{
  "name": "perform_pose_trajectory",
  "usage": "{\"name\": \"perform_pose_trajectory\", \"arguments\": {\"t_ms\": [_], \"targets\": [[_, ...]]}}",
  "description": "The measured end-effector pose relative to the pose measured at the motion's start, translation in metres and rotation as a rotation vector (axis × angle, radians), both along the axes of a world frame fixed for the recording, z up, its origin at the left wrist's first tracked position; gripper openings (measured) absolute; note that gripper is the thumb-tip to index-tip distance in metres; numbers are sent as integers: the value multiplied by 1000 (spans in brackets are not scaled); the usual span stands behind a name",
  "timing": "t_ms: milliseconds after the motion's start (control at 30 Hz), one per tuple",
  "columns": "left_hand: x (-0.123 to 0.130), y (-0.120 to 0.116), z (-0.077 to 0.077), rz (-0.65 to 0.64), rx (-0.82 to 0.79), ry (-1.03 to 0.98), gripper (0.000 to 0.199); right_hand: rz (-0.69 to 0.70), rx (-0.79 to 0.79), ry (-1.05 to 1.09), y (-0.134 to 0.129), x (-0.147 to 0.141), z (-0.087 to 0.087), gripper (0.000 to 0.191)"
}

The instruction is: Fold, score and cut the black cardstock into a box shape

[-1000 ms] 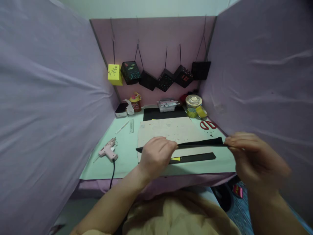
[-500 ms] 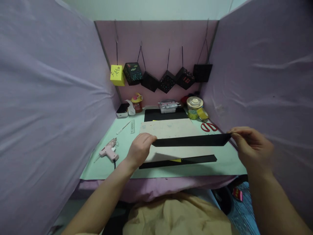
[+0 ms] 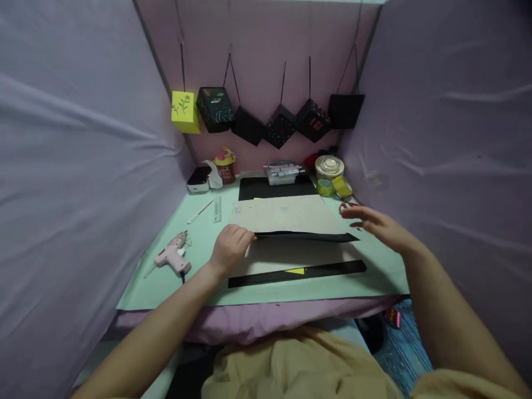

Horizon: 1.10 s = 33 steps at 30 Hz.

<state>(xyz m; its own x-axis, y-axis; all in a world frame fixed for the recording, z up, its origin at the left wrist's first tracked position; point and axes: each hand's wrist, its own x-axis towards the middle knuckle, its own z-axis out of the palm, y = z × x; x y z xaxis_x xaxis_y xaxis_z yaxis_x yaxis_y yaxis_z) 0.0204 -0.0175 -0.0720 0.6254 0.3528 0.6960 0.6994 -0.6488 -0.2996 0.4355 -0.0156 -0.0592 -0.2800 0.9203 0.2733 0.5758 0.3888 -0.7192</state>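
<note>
So, table (image 3: 386, 277): pale green, board (image 3: 286, 213) on top
Front strip (image 3: 332, 270): black, along board's near edge
Held strip (image 3: 307, 237): black, over board
Left hand (image 3: 230, 246): gripping held strip's left end
Right hand (image 3: 376, 224): open, off the strip
Scissors (image 3: 342, 206): partly behind right hand

Yellow box (image 3: 185, 113) hanging leftmost; round tin (image 3: 330, 165) behind tape rolls (image 3: 325, 188).

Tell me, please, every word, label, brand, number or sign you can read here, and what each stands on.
None can be read with certainty.
Red jar with yellow lid: lettering on its front, too blurred to read.
Small ruler: markings too small to read.
Pale board: bluish marks, too faint to read.
Red packet at lower right: print too blurred to read.
</note>
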Motion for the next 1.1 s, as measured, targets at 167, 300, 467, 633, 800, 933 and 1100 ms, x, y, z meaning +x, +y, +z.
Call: {"name": "perform_pose_trajectory", "arguments": {"t_ms": [167,300,467,633,800,933,1100], "targets": [[11,-8,-14,-73,1,51,14,-593,-43,-428,105,15,9,53],[11,-11,-31,-138,-105,33,13,-684,-61,-552,156,20,-3,48],[9,-10,-39,-149,-183,-41,13,-713,-80,-654,164,24,-25,28],[9,-10,-42,-158,-269,-96,11,-714,32,-741,134,8,-16,28],[8,-8,-46,-142,-318,-136,10,-351,252,-782,123,-68,24,23],[9,-9,-47,-121,-322,-144,14,-25,185,-823,169,-166,40,20],[9,-9,-50,-105,-303,-148,20,35,131,-848,247,-265,28,20]]}}
